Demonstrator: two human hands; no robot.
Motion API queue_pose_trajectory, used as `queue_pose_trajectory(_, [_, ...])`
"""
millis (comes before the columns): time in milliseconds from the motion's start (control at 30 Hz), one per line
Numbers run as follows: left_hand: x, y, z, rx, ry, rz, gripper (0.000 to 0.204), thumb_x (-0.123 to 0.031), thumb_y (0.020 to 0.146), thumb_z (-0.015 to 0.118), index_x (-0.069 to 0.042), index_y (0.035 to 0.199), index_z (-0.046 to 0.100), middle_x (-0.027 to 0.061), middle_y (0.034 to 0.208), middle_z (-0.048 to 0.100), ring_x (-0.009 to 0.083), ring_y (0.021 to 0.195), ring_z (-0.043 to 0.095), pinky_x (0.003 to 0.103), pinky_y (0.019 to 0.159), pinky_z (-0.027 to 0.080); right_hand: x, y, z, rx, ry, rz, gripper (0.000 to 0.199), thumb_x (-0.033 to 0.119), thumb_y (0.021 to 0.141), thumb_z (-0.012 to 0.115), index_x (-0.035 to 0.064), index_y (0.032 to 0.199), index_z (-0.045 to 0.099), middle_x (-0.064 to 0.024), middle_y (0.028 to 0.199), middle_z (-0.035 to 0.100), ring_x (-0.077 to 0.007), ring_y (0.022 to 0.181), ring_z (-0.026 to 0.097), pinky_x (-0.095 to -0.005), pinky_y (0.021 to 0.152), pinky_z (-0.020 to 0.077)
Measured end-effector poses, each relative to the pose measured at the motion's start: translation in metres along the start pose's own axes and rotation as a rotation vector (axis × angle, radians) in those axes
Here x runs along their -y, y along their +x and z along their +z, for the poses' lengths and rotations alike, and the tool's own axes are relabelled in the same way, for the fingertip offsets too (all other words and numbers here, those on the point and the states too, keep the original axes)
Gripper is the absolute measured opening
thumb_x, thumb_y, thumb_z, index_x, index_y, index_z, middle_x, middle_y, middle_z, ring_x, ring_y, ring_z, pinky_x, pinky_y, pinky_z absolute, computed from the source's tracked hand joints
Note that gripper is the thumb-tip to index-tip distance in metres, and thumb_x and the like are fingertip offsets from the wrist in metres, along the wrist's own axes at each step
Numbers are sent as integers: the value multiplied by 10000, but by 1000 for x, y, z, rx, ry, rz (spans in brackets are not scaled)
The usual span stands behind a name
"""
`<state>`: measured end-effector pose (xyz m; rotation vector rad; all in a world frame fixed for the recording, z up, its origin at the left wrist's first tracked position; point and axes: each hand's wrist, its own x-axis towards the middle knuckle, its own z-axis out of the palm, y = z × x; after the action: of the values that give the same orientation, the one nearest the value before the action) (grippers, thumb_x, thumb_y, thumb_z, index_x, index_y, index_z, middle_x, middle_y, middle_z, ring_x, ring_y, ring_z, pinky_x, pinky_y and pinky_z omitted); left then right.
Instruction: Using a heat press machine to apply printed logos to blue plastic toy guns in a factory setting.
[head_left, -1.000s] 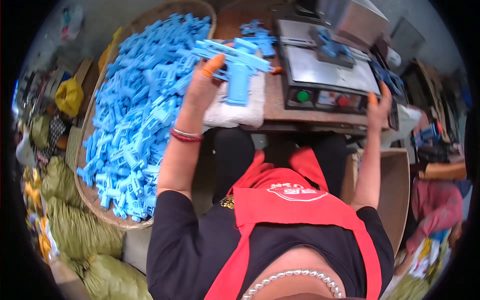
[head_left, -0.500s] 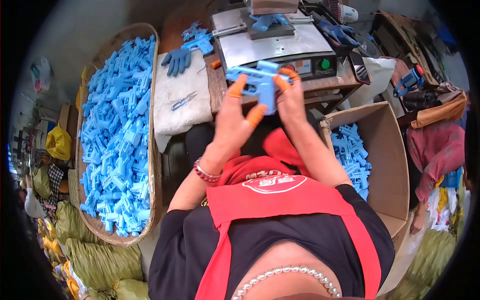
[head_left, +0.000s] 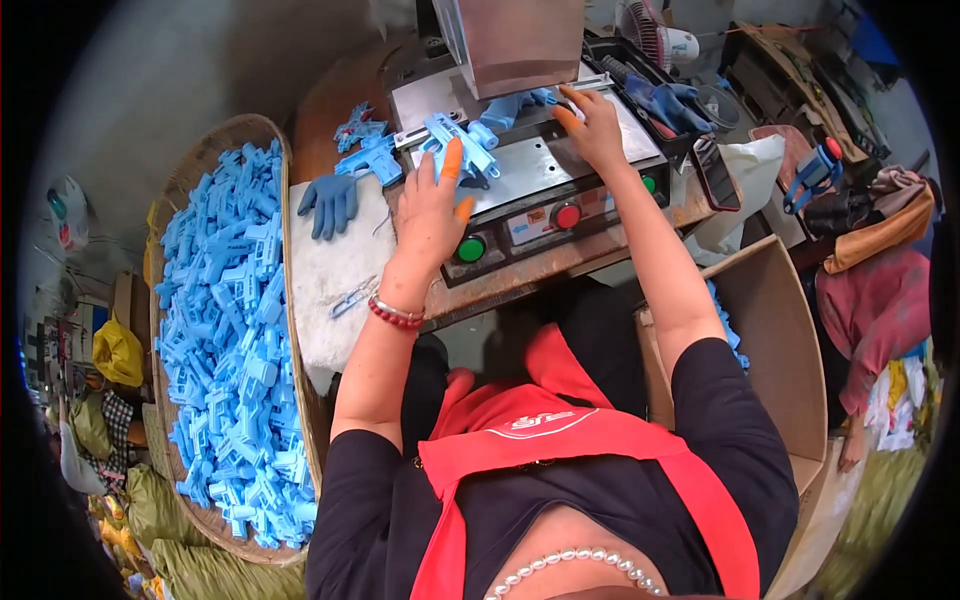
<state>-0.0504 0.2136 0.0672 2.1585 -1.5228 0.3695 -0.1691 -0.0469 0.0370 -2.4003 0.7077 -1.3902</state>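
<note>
A blue plastic toy gun [head_left: 462,145] is held in my left hand [head_left: 428,210] above the left part of a metal-topped machine [head_left: 540,160]. Orange covers wrap some of my fingertips on both hands. Under the machine's raised block [head_left: 520,50] lies a second blue toy gun [head_left: 508,110], partly hidden by that block. My right hand [head_left: 598,132] reaches over the machine top, thumb and forefinger closed about the right end of this second toy gun. Left of the machine, more blue toy guns [head_left: 370,158] rest on the wooden table.
A long wicker basket [head_left: 285,300] heaped with blue toy guns stands at left. Beside it a blue glove [head_left: 330,205] and a small metal tool [head_left: 355,297] lie on a white cloth [head_left: 320,265]. At right are a cardboard box [head_left: 785,350] and a phone [head_left: 714,172].
Both hands have moved apart and forward from in front of the machine to over it. The toy gun has left my right hand and stays in my left. My right hand has reached the second one.
</note>
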Motion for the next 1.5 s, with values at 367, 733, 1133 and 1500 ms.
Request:
queue_pose_trajectory(367, [-4, -24, 12, -92, -71, 102, 626, -14, 764, 613, -174, 1350, 461, 192, 1314, 454, 356, 996, 507, 433, 834, 435, -27, -3, -27, -157, 24, -53, 563, 215, 751, 734, 2, 1231, 530, -186, 1189, 555, -344, 1125, 499, -395, 981, 371])
queue_pose_trajectory(733, [-3, -59, 9, -90, -43, 198, 764, -2, 632, 714, -237, 1327, 502, 101, 1392, 409, 315, 1037, 497, 405, 842, 458, -53, -107, -102, 75, 442, 528, 850, 177, 718, 774, 68, 1431, 325, -133, 1362, 423, -209, 1247, 387, -303, 1051, 280])
queue_pose_trajectory(1133, [-13, -41, -1, -133, -86, 107, 546, -42, 788, 636, -164, 1306, 516, 202, 1326, 439, 357, 1029, 506, 423, 861, 452, -88, -108, -96, 151, 346, 509, 838, 249, 715, 773, 67, 1413, 346, -181, 1320, 480, -277, 1230, 441, -334, 1024, 332])
queue_pose_trajectory(1500, [16, -51, 3, -218, -368, -130, 633, -14, 838, 585, -99, 1420, 351, 211, 1146, 514, 364, 1044, 484, 406, 930, 384, -24, -23, -40, 96, 153, -72, 277, 83, 852, 579, 19, 1118, 619, -173, 1095, 614, -324, 1026, 568, -366, 895, 433])
